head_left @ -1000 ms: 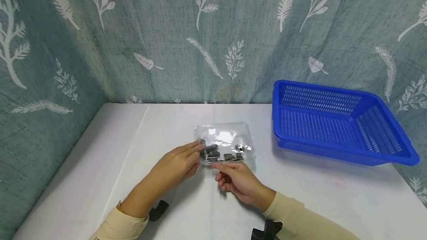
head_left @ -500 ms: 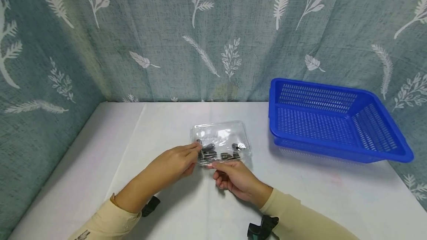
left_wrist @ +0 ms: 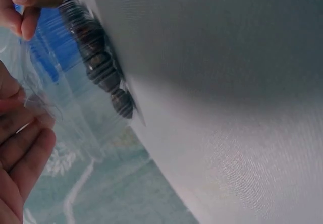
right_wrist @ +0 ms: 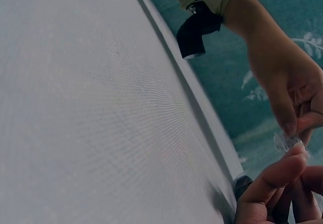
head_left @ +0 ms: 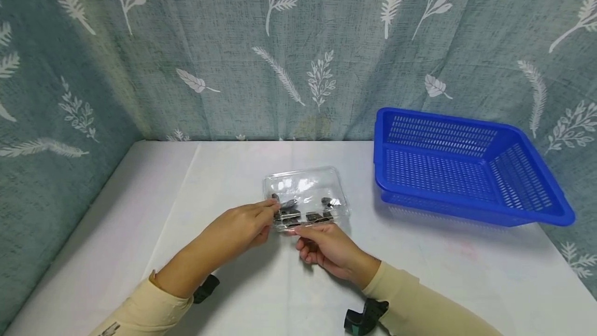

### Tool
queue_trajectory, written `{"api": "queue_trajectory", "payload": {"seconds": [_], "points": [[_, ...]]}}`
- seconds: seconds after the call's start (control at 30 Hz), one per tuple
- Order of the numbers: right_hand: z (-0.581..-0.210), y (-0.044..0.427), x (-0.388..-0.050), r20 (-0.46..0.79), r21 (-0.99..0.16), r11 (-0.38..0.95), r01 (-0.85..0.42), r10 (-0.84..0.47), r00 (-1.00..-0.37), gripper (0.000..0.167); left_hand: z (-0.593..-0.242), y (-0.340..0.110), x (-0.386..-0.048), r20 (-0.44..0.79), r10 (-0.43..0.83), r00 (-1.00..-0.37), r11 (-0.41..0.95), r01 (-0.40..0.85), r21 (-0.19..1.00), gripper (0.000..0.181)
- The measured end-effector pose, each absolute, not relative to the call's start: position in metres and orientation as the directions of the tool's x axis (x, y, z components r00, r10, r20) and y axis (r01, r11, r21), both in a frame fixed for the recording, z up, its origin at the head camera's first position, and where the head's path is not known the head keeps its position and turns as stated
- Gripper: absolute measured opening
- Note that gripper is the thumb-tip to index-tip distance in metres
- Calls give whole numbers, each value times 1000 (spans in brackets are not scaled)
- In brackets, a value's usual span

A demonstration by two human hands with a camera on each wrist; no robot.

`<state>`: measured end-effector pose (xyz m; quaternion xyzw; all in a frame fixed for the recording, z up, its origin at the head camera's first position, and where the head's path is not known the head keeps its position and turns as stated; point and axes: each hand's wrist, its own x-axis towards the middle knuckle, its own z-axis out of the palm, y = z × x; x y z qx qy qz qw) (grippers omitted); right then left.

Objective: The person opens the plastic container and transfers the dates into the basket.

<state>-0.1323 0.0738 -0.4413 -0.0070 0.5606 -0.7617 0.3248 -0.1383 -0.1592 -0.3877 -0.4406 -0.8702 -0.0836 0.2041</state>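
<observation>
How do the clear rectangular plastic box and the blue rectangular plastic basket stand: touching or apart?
Apart. The head view shows it plainly: a strip of white tabletop lies between the clear box and the blue basket.

At my two o'clock, a blue perforated basket [head_left: 466,206] is resting on the white bench [head_left: 224,170]; from ten round to two, a teal, leaf-patterned curtain [head_left: 210,40] is hanging behind.
</observation>
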Motion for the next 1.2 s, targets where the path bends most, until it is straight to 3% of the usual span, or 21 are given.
{"api": "queue_trajectory", "payload": {"seconds": [0.17,0.4,0.53,0.73,0.97,1.2], "points": [[-440,74,-133,-360,-861,-133,490,-521,-774,42,-389,-161,-138,431,732,-527,596,802,-32,21],[-437,98,-132,-401,-861,-22,508,-585,-706,32,-392,-167,-139,451,732,-510,594,802,-57,23],[-435,129,-133,-386,-883,-2,470,-567,-728,23,-392,-170,-139,487,734,-474,565,824,-49,26],[-434,153,-140,-331,-893,-56,446,-590,-736,13,-393,-172,-140,513,728,-455,545,838,-32,26],[-441,156,-142,-273,-856,-205,475,-600,-752,14,-396,-172,-140,532,714,-454,556,830,-38,28],[-442,157,-143,-232,-851,-256,458,-600,-766,21,-389,-169,-139,528,670,-522,593,804,43,22]]}}
